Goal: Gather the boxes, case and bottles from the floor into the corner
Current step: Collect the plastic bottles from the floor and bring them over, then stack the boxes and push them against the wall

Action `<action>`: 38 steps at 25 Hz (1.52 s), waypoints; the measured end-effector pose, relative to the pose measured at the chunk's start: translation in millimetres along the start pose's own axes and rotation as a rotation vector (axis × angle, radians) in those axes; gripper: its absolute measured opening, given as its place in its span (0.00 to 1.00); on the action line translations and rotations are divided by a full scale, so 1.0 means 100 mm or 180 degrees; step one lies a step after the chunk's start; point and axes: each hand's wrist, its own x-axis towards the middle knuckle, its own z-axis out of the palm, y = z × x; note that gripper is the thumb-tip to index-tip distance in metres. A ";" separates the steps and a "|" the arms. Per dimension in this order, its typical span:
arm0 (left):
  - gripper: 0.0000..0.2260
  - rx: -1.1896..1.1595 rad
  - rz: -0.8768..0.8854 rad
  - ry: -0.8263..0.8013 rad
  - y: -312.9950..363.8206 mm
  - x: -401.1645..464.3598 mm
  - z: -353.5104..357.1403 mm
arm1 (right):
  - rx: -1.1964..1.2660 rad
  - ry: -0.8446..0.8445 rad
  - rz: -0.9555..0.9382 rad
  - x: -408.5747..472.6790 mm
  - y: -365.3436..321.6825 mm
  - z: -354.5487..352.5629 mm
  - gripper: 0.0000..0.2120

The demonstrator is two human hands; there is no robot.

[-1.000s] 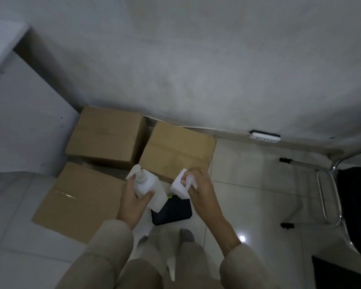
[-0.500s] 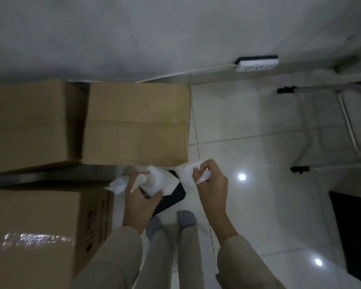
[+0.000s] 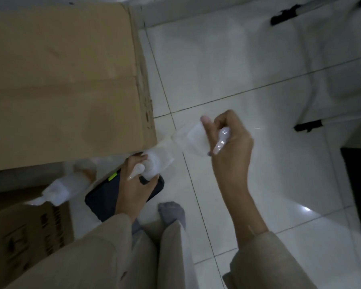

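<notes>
White pump bottles fill both hands: the left hand (image 3: 133,184) grips one bottle (image 3: 154,165) above the dark case (image 3: 104,197) on the tiled floor (image 3: 248,65), the right hand (image 3: 229,142) grips another (image 3: 194,138) beside the large cardboard box (image 3: 61,80); a third bottle (image 3: 65,187) lies between boxes

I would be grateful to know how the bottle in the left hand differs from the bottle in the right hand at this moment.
The left hand's bottle sits low, over the dark case and beside the large cardboard box; the right hand's bottle is held over bare floor tiles. The left hand wraps its bottle's neck from the near side, whereas the right hand curls round its pump head, thumb raised. Both are white pump bottles, each gripped near the top.
</notes>
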 end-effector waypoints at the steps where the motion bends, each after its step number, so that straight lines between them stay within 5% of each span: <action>1: 0.21 0.0174 0.0141 -0.0004 -0.05 0.08 0.09 | 0.0146 -0.0176 0.0195 -0.03 0.20 0.06 0.13; 5: 0.23 0.0549 0.0611 -0.0077 -0.19 0.31 0.41 | 0.0570 -0.0575 0.0552 -0.03 0.83 0.31 0.11; 12: 0.22 0.0288 0.0179 0.0005 -0.25 0.31 0.60 | -0.0640 -0.1286 0.0377 0.02 1.31 0.58 0.10; 17: 0.37 0.0617 -0.0542 -0.0906 -0.27 0.35 0.27 | -0.0667 -0.1888 0.0626 -0.03 1.17 0.50 0.25; 22: 0.35 0.1215 -0.1014 -0.1348 -0.14 0.28 -0.06 | -0.0877 -0.1587 0.0951 -0.11 0.72 0.57 0.28; 25: 0.30 0.1182 -0.0961 -0.1139 0.00 0.16 -0.29 | -0.1064 -0.1315 0.0924 -0.26 0.33 0.64 0.30; 29: 0.20 0.0756 -0.0857 -0.0736 0.23 -0.07 -0.80 | -0.0791 -0.1590 0.0501 -0.58 -0.31 0.82 0.26; 38: 0.04 -0.0742 -0.0774 0.1443 0.32 -1.20 -2.43 | -0.0780 -0.2602 -0.0274 -1.70 -1.51 1.41 0.20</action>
